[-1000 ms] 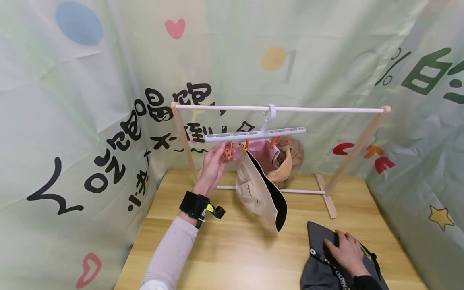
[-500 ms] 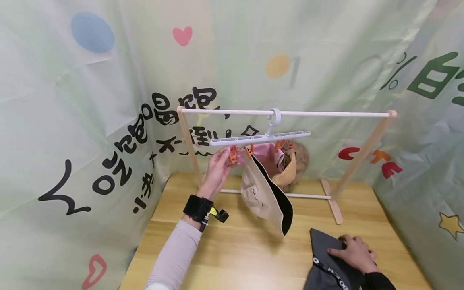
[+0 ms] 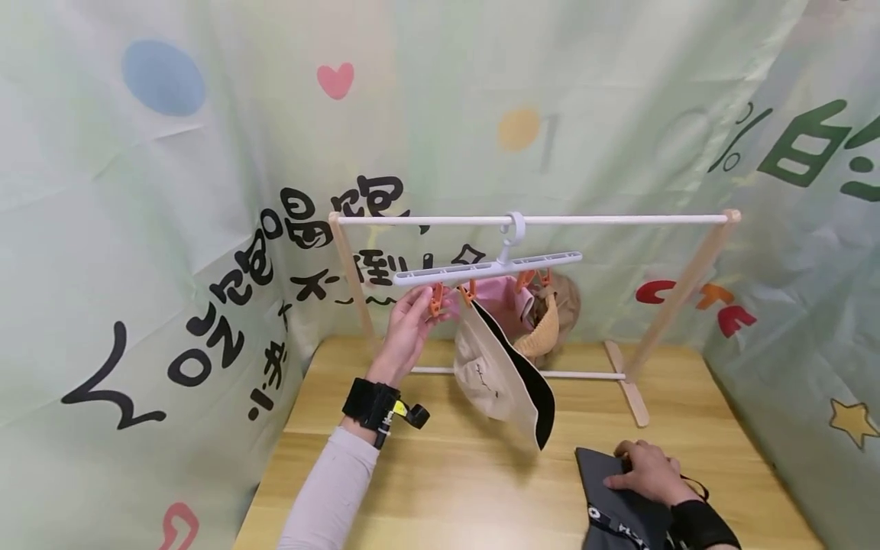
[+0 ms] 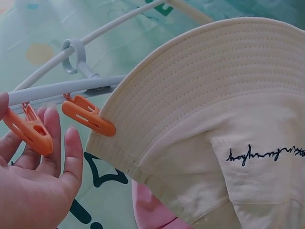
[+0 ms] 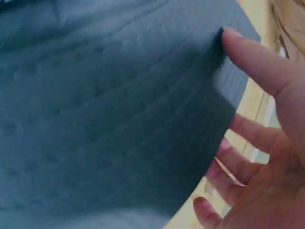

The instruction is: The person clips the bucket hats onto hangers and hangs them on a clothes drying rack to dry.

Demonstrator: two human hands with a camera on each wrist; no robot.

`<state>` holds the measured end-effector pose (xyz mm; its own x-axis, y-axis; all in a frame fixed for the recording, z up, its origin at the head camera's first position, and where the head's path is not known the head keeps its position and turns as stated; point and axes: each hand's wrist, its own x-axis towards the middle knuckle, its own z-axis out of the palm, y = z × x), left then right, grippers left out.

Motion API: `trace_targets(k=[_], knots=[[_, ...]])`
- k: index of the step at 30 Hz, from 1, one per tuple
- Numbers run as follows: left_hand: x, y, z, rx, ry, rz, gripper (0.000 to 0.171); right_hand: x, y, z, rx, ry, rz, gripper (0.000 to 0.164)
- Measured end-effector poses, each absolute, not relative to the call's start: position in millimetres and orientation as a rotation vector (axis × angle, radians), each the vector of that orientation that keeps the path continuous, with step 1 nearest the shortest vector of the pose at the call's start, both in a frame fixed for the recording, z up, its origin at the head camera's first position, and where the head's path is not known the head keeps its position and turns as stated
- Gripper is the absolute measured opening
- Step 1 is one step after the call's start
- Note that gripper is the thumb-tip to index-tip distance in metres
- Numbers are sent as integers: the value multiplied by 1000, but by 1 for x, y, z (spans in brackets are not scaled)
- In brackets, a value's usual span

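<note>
My left hand point(image 3: 406, 328) is raised to the left end of a white hanger point(image 3: 481, 269), where it pinches an orange clip point(image 3: 436, 299). In the left wrist view the clip hangs from the bar with nothing in its jaws. Beside it, a second orange clip point(image 4: 90, 116) bites the brim of a cream bucket hat point(image 4: 257, 95) with dark stitched lettering. At the lower right of the head view, a dark grey hat point(image 3: 608, 485) with a printed strap lies on the table. My right hand point(image 3: 649, 470) holds its brim, thumb on the face point(image 5: 109, 109) and fingers beyond the edge.
The hanger hooks over the white top rod point(image 3: 619, 220) of a wooden-legged rack. Behind the cream hat hang a pink hat point(image 3: 496, 298) and a tan hat point(image 3: 567, 305) from more orange clips. A printed curtain point(image 3: 440, 99) surrounds the wooden table point(image 3: 426, 458).
The right hand has shifted from lying over the dark grey hat to holding its brim, and the hat has moved slightly. The left hand stays at the orange clip. The head view has shifted a little.
</note>
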<state>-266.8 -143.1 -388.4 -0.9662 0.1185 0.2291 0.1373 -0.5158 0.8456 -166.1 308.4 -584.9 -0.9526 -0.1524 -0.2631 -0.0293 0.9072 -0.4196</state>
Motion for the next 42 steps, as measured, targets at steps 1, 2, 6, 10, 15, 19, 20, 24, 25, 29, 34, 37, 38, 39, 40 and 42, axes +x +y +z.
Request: trace_targets(k=[1, 2, 6, 10, 15, 19, 20, 24, 25, 29, 34, 37, 38, 39, 40, 42], knots=[[-266, -144, -390, -397, -1532, -2695, 10, -166, 308, -585, -133, 2756, -615, 65], [-265, -145, -391, -392, -1521, -2695, 10, -167, 307, -585, -139, 2745, -624, 60], [-264, -147, -393, -419, -1523, -2695, 11, -166, 306, -588, -146, 2671, -747, 44], [-268, -149, -393, -458, -1563, -2710, 13, -163, 311, -585, -201, 2588, -898, 42], [-272, -151, -389, -545, -1627, -2699, 18, -162, 312, -571, -285, 2580, -958, 39], [-271, -153, -389, -605, -1665, -2683, 20, -159, 310, -561, -355, 2625, -956, 28], [-271, -154, -389, -610, -1670, -2682, 21, -158, 309, -557, -372, 2636, -956, 25], [-271, -154, -389, -618, -1673, -2694, 22, -155, 308, -542, -459, 2678, -937, 11], [-271, -154, -389, -619, -1678, -2698, 23, -154, 308, -538, -472, 2680, -929, 9], [-273, -154, -387, -652, -1675, -2709, 26, -153, 305, -523, -485, 2670, -909, 14], [-275, -154, -385, -677, -1676, -2696, 24, -152, 300, -513, -397, 2667, -938, 19], [-274, -154, -385, -660, -1692, -2697, 23, -148, 299, -511, -401, 2727, -930, 15], [-273, -154, -385, -654, -1699, -2699, 23, -146, 299, -512, -438, 2763, -925, 14], [-273, -154, -386, -653, -1705, -2699, 24, -144, 298, -512, -467, 2797, -921, 14], [-272, -154, -387, -650, -1710, -2702, 25, -142, 298, -513, -519, 2830, -916, 15], [-271, -154, -389, -644, -1718, -2705, 28, -138, 298, -514, -621, 2885, -905, 17]])
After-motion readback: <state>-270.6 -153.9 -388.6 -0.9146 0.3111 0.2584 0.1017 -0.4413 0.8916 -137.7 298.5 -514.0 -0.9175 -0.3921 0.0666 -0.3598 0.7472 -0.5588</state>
